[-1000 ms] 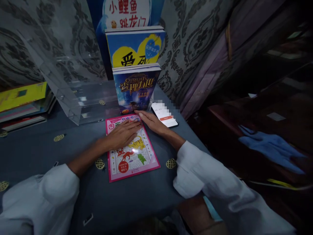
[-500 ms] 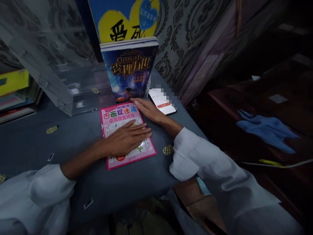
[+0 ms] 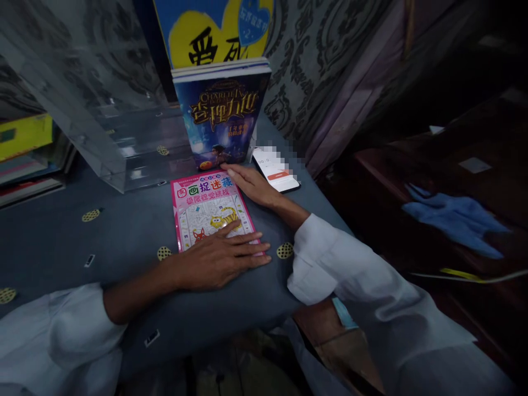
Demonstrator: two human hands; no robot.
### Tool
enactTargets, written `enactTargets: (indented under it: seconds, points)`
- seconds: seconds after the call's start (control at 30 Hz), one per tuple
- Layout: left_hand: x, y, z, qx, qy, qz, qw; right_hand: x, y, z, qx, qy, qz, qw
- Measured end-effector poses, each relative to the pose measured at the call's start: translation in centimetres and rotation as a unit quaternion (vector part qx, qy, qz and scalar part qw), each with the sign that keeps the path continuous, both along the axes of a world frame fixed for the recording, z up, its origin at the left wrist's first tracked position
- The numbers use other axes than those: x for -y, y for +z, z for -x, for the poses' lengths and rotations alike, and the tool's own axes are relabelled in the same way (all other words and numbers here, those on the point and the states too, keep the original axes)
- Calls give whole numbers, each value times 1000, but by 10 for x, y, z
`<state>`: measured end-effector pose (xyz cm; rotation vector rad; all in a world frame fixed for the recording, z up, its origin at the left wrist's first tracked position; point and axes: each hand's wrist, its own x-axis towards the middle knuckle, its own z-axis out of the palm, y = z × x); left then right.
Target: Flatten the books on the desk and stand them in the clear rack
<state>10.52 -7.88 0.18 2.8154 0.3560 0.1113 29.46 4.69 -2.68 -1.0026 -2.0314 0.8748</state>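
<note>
A pink children's picture book (image 3: 206, 204) lies flat on the dark tablecloth, a striped cartoon cat on its cover. Across its lower edge rests my left hand (image 3: 218, 258), palm down with the fingers stretched out, hiding the bottom of the cover. My right hand (image 3: 256, 187) lies by the book's upper right corner, fingers extended and holding nothing. Its fingertips reach the foot of an upright dark blue novel (image 3: 223, 118), which stands at the front of a row of books. Whether they touch the novel is hard to tell.
Right of the novel lies a phone (image 3: 277, 171) with a lit screen. A clear acrylic stand (image 3: 99, 137) is at the left, beside stacked books (image 3: 31, 159). A large yellow and blue book (image 3: 214, 33) rises behind the novel. A blue cloth (image 3: 454, 217) lies far right.
My left hand has slid down the pink book toward its lower edge, uncovering the cartoon cat. My right hand has stayed in place. The view has shifted slightly.
</note>
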Motion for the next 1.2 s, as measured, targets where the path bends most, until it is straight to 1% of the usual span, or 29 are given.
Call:
enactTargets:
  seconds: [0.07, 0.13, 0.27, 0.37, 0.5, 0.57, 0.63, 0.73, 0.87, 1.0, 1.1, 1.2]
  points:
    - [1, 0, -1, 4, 2, -5, 1000, 2, -1, 0, 7, -3, -7, 1000]
    - [1, -1, -1, 15, 20, -14, 1000, 3, -2, 1, 16, -1, -13, 1000]
    - [-9, -5, 10, 21, 100, -45, 994, 5, -2, 2, 26, 6, -27, 999]
    - [-28, -13, 34, 11, 185, -63, 981, 4, -2, 2, 39, 7, -33, 999]
    - [-54, -20, 79, 11, 341, -76, 937, 5, -5, 2, 86, 10, -56, 995]
    - [-62, -20, 97, 12, 384, -81, 919, 8, -5, 4, 133, 9, -78, 988]
    - [-65, -19, 108, 9, 395, -79, 915, 14, -2, 9, 193, 1, -103, 976]
    - [-65, -17, 112, 5, 395, -78, 915, 29, 7, 22, 259, 2, -132, 957]
    - [-64, -16, 109, -1, 394, -73, 916, 58, 16, 50, 287, 81, -154, 942]
    - [-64, -17, 108, 3, 398, -76, 914, 97, 13, 74, 284, 170, -170, 928]
    - [-64, -18, 108, 1, 401, -76, 913, 127, 11, 80, 264, 226, -167, 923]
    - [-64, -17, 108, -2, 403, -71, 913, 150, 13, 76, 257, 260, -173, 914]
